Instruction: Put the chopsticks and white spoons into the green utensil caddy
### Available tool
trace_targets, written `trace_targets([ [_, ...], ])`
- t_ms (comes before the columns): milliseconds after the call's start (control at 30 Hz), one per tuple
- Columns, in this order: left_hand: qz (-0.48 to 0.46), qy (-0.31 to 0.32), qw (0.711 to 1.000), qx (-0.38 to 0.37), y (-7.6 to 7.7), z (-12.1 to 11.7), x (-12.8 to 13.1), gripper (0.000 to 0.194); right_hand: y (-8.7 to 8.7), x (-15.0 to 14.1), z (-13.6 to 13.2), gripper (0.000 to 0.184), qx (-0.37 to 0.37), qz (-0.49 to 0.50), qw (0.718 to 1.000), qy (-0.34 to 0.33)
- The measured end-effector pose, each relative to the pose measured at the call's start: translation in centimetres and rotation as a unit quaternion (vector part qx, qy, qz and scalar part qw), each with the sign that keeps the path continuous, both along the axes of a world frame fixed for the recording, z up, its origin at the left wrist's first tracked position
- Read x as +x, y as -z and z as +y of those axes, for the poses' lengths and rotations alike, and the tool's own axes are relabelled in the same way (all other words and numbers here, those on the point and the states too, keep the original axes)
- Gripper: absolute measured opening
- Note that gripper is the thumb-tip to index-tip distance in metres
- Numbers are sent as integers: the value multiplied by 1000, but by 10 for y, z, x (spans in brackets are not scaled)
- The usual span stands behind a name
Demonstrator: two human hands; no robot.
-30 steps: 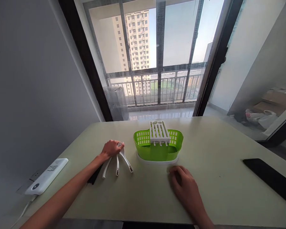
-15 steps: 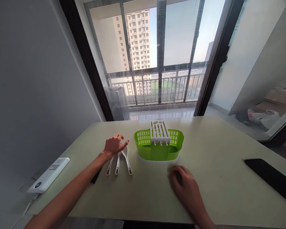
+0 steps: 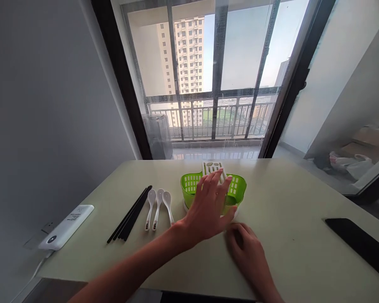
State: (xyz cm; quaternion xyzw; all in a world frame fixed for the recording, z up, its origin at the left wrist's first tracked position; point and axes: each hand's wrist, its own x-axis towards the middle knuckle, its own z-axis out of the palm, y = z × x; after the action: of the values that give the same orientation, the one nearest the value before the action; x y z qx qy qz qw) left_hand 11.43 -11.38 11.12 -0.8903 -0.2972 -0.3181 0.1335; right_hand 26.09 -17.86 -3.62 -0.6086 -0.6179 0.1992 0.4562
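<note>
My left hand (image 3: 210,204) reaches across in front of a green plastic basket (image 3: 240,189), fingers spread and holding nothing that I can see. It hides the basket's middle and part of the white slotted rack (image 3: 210,166) on top; whether it touches them I cannot tell. On the table close to the basket's front right, my right hand (image 3: 246,248) rests with its fingers curled, and what they hold, if anything, is hidden. Three white spoons (image 3: 158,206) lie left of the basket, the rightmost partly covered by my left wrist. Several black chopsticks (image 3: 132,216) lie beside them.
A white power bank (image 3: 68,225) with a cable sits at the table's left edge. A flat black object (image 3: 360,244) lies at the right. Behind the pale table (image 3: 290,198) stands a glass door with a dark frame (image 3: 123,80).
My left hand has moved right, from over the spoons to in front of the basket. The chopsticks and spoon bowls now show. My right hand stays almost where it was.
</note>
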Motion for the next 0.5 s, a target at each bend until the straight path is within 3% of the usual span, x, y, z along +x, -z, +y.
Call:
trace_targets([
  [167,34,-26,999,32,19,39,-16,54,-2,0,-1,19,-10,-3,1000,8],
  [367,-9,-99,995,28,12,106,-71,42,-4,0,-2,21,-45,9,999,13],
  [500,-49,-152,987,12,7,137,-115,37,-1,0,-1,20,-41,3,999,13],
])
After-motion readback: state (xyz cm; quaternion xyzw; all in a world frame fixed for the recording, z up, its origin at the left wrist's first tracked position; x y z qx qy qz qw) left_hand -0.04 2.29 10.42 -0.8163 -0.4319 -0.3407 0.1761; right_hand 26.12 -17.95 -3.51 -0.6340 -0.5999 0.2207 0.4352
